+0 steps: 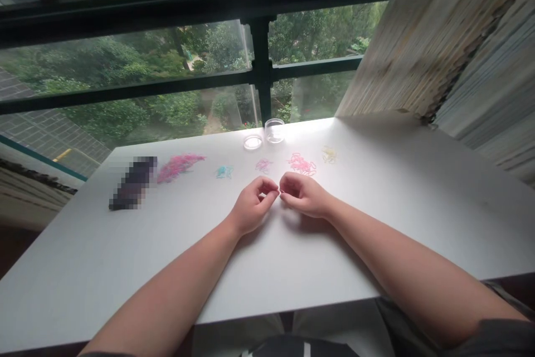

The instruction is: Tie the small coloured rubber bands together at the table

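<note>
Over the middle of the white table, my left hand (256, 205) and my right hand (304, 194) meet fingertip to fingertip. Both are closed in a pinch of thumb and forefinger. A tiny reddish bit shows between the fingertips, too small to name. Just beyond my right hand lies a pile of pink loops (301, 164), thin like small rubber bands. Further left are a small purple-pink pile (263, 165), a blue pile (224, 171) and a larger mixed pile (179, 167), mostly pink. A pale yellow pile (329, 154) lies to the right.
A clear round container (275, 131) and a shallow clear round lid or dish (252, 142) stand at the table's back edge by the window. A dark, pixelated object (132, 183) lies at the left. A string curtain (384, 39) hangs at the back right.
</note>
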The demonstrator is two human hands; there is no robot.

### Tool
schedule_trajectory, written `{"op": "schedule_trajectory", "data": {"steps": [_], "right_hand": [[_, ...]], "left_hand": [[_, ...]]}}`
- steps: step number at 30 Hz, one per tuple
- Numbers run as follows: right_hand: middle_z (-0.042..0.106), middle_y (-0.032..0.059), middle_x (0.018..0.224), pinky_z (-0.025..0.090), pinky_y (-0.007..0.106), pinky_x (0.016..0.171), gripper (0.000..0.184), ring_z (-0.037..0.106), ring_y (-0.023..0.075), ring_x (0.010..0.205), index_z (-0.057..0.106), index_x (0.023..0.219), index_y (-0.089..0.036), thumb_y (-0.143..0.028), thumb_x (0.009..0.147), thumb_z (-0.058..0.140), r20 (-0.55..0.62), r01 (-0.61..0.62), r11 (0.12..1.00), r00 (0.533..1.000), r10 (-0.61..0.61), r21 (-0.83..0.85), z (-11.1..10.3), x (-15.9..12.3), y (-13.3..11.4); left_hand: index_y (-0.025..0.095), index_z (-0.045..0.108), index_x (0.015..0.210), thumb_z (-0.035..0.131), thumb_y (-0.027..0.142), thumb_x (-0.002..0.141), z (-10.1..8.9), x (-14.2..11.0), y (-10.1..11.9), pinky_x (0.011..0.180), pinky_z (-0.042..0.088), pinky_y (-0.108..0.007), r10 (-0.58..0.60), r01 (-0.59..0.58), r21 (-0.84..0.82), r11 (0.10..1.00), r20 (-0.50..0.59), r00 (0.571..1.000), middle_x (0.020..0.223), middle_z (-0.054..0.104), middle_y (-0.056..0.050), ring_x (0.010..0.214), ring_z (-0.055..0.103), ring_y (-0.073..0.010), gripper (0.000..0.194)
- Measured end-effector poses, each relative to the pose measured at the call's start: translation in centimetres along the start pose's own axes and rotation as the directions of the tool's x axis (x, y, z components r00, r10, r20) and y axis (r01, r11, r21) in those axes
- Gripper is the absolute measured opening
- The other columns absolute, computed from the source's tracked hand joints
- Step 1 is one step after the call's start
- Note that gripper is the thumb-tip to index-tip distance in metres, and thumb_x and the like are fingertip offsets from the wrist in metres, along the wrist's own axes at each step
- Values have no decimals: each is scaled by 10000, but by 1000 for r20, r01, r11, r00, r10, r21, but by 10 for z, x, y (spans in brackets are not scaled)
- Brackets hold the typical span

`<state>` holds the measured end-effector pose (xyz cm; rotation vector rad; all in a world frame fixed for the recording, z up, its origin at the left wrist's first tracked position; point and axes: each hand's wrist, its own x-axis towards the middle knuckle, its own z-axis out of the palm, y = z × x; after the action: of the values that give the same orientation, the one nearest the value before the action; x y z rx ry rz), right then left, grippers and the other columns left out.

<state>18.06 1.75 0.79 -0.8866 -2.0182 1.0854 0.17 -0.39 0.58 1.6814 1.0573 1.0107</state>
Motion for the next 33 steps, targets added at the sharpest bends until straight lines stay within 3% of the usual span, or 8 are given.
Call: {"op": "schedule_trajectory", "data": {"steps": [10,18,27,33], "right_hand": [[487,-47,572,380,222,492,75,497,95,502,476,781,-175,-120,738,503,51,-75,984,996,68,161,-2,-1,-4],[460,-58,539,356,205,470,106,469,81,482,448,668,-181,-102,706,507,-41,-82,995,996,84,58,-2,1,-6],[522,-35,607,413,229,506,108,530,103,514,502,803,-170,-113,717,534,48,-88,965,996,79,245,-4,1,-1],[523,-28,573,413,227,511,56,510,101,516,534,767,-151,-173,737,575,60,-94,955,995,80,283,-5,1,0]], "left_hand": [[176,538,876,552,300,810,0,0,0,618,444,-221,-28,29,17,999,-32,999,843,580,-30,744,548,-126,141],[178,536,871,551,284,811,0,-2,2,629,445,-216,1,-1,31,1000,-6,1000,836,564,-25,768,543,-126,122],[184,530,891,548,289,815,0,-2,0,638,456,-219,4,-3,40,999,-15,1000,858,573,-28,777,554,-127,131],[181,533,898,549,299,810,1,-2,2,643,461,-230,-6,8,62,998,-30,1000,869,584,-37,782,564,-135,148]]}}
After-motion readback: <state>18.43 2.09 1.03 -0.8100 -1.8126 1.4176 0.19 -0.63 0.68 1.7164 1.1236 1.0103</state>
